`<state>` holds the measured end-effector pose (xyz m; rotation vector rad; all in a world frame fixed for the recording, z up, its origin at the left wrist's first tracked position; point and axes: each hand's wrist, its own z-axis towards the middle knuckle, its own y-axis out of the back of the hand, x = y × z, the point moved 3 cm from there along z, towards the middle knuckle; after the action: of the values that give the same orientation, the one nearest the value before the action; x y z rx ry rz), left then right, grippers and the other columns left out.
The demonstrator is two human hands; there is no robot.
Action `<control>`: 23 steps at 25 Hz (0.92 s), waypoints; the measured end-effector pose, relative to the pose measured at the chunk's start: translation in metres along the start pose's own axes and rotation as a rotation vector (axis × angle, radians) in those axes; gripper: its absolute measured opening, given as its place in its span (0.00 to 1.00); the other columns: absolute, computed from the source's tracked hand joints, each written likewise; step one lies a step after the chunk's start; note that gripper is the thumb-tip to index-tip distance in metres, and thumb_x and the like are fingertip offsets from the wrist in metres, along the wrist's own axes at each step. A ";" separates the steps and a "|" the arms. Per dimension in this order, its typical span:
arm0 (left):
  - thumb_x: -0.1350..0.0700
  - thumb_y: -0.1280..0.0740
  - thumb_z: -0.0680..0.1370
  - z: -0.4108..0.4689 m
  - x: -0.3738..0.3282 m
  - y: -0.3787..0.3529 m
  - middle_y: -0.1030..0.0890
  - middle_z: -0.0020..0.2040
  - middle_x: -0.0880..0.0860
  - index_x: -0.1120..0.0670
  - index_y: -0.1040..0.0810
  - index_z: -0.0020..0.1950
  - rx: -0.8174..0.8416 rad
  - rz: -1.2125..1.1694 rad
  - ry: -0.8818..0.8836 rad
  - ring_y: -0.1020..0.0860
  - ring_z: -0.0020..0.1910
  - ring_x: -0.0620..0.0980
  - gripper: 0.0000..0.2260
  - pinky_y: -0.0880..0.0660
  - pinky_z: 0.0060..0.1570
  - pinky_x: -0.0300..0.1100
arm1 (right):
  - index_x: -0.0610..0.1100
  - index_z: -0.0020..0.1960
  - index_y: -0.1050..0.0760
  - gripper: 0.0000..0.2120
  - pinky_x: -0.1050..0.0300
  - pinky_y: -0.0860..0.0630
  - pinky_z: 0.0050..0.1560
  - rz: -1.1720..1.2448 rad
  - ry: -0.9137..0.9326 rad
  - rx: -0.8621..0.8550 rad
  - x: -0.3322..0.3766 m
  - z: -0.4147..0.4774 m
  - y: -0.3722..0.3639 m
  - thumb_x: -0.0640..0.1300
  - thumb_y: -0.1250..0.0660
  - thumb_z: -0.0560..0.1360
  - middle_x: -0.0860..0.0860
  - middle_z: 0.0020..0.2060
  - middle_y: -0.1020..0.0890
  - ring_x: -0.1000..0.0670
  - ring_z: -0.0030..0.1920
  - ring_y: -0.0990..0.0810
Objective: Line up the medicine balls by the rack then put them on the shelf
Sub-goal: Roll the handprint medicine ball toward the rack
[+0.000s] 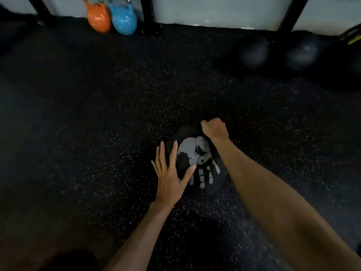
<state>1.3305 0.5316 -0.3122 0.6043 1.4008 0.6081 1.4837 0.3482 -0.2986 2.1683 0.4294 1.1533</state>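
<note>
Two hands on black round medicine ball with white skull print, teeth toward 5 o'clock. Left hand flat, fingers spread, at 8 o'clock side; right hand curled over 1 o'clock edge, grip unclear.

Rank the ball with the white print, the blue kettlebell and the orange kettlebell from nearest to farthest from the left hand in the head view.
1. Ball with the white print: under the left hand, on the floor.
2. Blue kettlebell: far, by the wall.
3. Orange kettlebell: just left of the blue one, slightly farther.
</note>
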 end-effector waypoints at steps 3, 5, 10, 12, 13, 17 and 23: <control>0.25 0.46 0.75 0.036 -0.016 -0.009 0.51 0.82 0.48 0.33 0.47 0.79 -0.038 0.033 0.046 0.53 0.81 0.48 0.34 0.49 0.78 0.60 | 0.40 0.55 0.22 0.18 0.53 0.28 0.45 0.113 0.021 0.047 -0.004 0.040 0.009 0.53 0.40 0.78 0.42 0.52 0.19 0.43 0.48 0.22; 0.25 0.45 0.74 0.071 -0.021 -0.007 0.48 0.82 0.47 0.30 0.46 0.77 0.013 0.056 0.099 0.51 0.81 0.48 0.33 0.46 0.78 0.60 | 0.42 0.49 0.22 0.16 0.52 0.26 0.47 0.210 0.114 0.045 -0.010 0.040 0.015 0.53 0.41 0.80 0.43 0.50 0.18 0.43 0.49 0.20; 0.20 0.49 0.68 0.173 -0.019 -0.012 0.37 0.78 0.53 0.32 0.37 0.75 0.098 0.037 0.436 0.38 0.77 0.56 0.36 0.39 0.75 0.61 | 0.54 0.79 0.40 0.30 0.44 0.48 0.78 0.081 0.440 -0.229 -0.047 -0.039 -0.004 0.64 0.45 0.81 0.48 0.80 0.41 0.47 0.80 0.45; 0.22 0.51 0.70 0.203 -0.023 -0.013 0.32 0.75 0.56 0.38 0.34 0.75 0.055 0.027 0.530 0.33 0.73 0.60 0.38 0.36 0.72 0.62 | 0.56 0.81 0.49 0.35 0.40 0.54 0.78 0.064 0.439 -0.162 -0.043 -0.040 -0.007 0.69 0.46 0.79 0.51 0.82 0.49 0.49 0.82 0.54; 0.24 0.51 0.73 0.209 -0.022 -0.015 0.31 0.74 0.57 0.41 0.33 0.76 0.024 0.022 0.519 0.32 0.73 0.60 0.37 0.35 0.72 0.61 | 0.57 0.81 0.49 0.35 0.36 0.52 0.78 0.073 0.427 -0.149 -0.036 -0.028 -0.006 0.71 0.47 0.79 0.51 0.82 0.48 0.49 0.82 0.54; 0.29 0.50 0.78 0.186 -0.010 -0.023 0.44 0.81 0.53 0.41 0.45 0.80 -0.055 0.026 0.231 0.46 0.80 0.54 0.33 0.44 0.78 0.57 | 0.60 0.80 0.45 0.34 0.28 0.47 0.74 0.012 0.301 -0.070 0.015 0.046 0.005 0.73 0.50 0.77 0.51 0.80 0.43 0.46 0.80 0.48; 0.30 0.47 0.79 0.245 0.002 -0.031 0.60 0.83 0.53 0.40 0.59 0.81 0.096 0.235 -0.052 0.61 0.81 0.56 0.36 0.55 0.77 0.65 | 0.54 0.74 0.31 0.34 0.25 0.46 0.71 0.114 -0.018 0.071 0.088 0.152 0.023 0.72 0.47 0.76 0.46 0.74 0.31 0.37 0.74 0.36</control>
<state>1.5754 0.5037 -0.3170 0.8637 1.3250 0.7092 1.6588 0.3214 -0.2917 2.2882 0.3472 1.1950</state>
